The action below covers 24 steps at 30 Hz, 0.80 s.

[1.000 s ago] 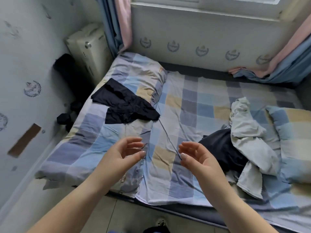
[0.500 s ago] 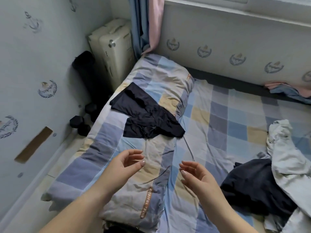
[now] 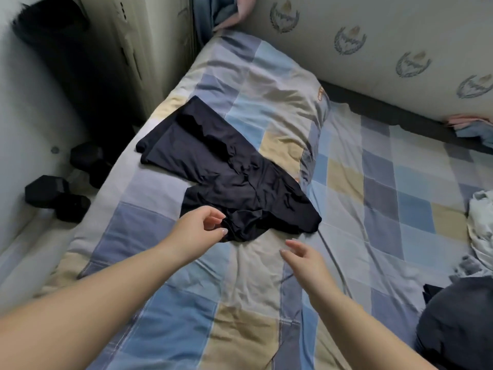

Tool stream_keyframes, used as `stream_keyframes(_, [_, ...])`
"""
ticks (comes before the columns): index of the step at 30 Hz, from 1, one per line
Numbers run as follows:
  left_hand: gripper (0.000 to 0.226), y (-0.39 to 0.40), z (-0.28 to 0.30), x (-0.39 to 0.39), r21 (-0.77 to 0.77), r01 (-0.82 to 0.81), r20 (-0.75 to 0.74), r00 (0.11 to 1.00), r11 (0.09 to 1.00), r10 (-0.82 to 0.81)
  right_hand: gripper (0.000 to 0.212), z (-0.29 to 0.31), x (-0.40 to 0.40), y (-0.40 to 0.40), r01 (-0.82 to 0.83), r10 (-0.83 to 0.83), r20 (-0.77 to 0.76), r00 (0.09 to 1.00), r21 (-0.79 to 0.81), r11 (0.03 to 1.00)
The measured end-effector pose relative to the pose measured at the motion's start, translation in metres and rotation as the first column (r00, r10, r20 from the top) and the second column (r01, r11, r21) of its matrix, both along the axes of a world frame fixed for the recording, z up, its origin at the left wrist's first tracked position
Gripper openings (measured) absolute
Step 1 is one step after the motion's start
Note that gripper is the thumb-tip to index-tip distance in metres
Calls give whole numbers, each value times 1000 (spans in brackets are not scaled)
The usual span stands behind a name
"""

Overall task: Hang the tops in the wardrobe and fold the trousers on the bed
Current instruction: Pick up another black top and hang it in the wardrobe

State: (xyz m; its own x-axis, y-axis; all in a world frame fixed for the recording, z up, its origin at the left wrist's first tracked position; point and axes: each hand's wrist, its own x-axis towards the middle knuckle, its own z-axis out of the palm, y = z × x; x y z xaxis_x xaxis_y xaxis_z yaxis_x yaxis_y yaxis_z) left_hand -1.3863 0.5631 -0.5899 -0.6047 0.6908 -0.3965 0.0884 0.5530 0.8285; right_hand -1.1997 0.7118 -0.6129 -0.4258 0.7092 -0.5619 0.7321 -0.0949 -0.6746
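A: What's changing?
B: Both hands are moving in on the black trousers (image 3: 226, 180) lying on the bed (image 3: 373, 198); left hand (image 3: 198, 231) is curling at their hem, right hand (image 3: 304, 260) is hovering open.
A: So folding is starting.
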Motion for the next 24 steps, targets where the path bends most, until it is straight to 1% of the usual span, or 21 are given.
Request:
stream_keyframes(2, [18, 5, -39, -4, -19, 19, -10, 1000, 1000, -19, 46, -34, -20, 25, -194, 167, 168, 971, 154, 969])
stream_keyframes(3, [19, 7, -57, -5, -25, 29, -9, 1000, 999, -29, 47, -47, -29, 36, -285, 232, 244, 942, 209, 936])
stream_keyframes(5, [19, 9, -90, -2, -45, 56, -5, 998, 997, -56, 40, -72, -45, 53, -411, 308, 357, 882, 266, 872])
stream_keyframes(7, [20, 13, -119, 1, -81, 90, -15, 996, 993, -91, 31, -95, -59, 66, -513, 370, 438, 819, 274, 813])
stream_keyframes(8, [22, 17, -129, 2, -96, 102, -28, 994, 990, -105, 30, -103, -65, 70, -564, 402, 482, 779, 258, 784])
stream_keyframes(12, [25, 35, -153, 14, -42, 75, -29, 997, 996, -77, 32, -122, -77, 83, -758, 486, 670, 561, 181, 627])
stream_keyframes(13, [25, 37, -155, 18, -37, 75, -28, 997, 996, -76, 32, -125, -78, 85, -786, 483, 697, 530, 190, 588])
stream_keyframes(14, [25, 39, -156, 22, -38, 77, -25, 997, 996, -78, 36, -126, -77, 86, -793, 462, 710, 531, 226, 565])
stream_keyframes(15, [25, 40, -156, 24, -40, 77, -23, 997, 996, -78, 41, -126, -75, 85, -776, 435, 700, 566, 276, 567])
stream_keyframes(16, [25, 39, -156, 25, -38, 68, -22, 997, 997, -69, 42, -126, -72, 82, -733, 417, 652, 633, 332, 594])
stream_keyframes(17, [25, 39, -154, 27, -34, 55, -26, 998, 998, -56, 39, -122, -69, 75, -661, 403, 562, 722, 389, 642])
stream_keyframes(18, [25, 37, -150, 28, -28, 43, -35, 998, 999, -44, 32, -118, -67, 67, -556, 379, 434, 817, 419, 718])
stream_keyframes(19, [27, 37, -145, 30, -21, 37, -46, 998, 999, -38, 27, -111, -65, 58, -424, 336, 274, 901, 399, 813])
stream_keyframes(20, [32, 36, -138, 33, -12, 34, -61, 998, 999, -35, 24, -101, -63, 48, -284, 265, 103, 959, 320, 904])
stream_keyframes(21, [39, 36, -129, 36, 5, 42, -74, 996, 999, -41, 22, -87, -61, 39, -146, 160, -63, 985, 184, 972])
stream_keyframes(22, [48, 37, -118, 41, 37, 61, -83, 995, 997, -58, 23, -71, -59, 29, -32, 34, -203, 979, 12, 999])
stream_keyframes(23, [57, 37, -105, 47, 77, 89, -80, 993, 993, -82, 23, -54, -56, 18, 45, -96, -314, 945, -165, 985])
stream_keyframes(24, [62, 38, -93, 53, 129, 113, -74, 992, 985, -104, 23, -37, -53, 10, 94, -221, -396, 891, -315, 944])
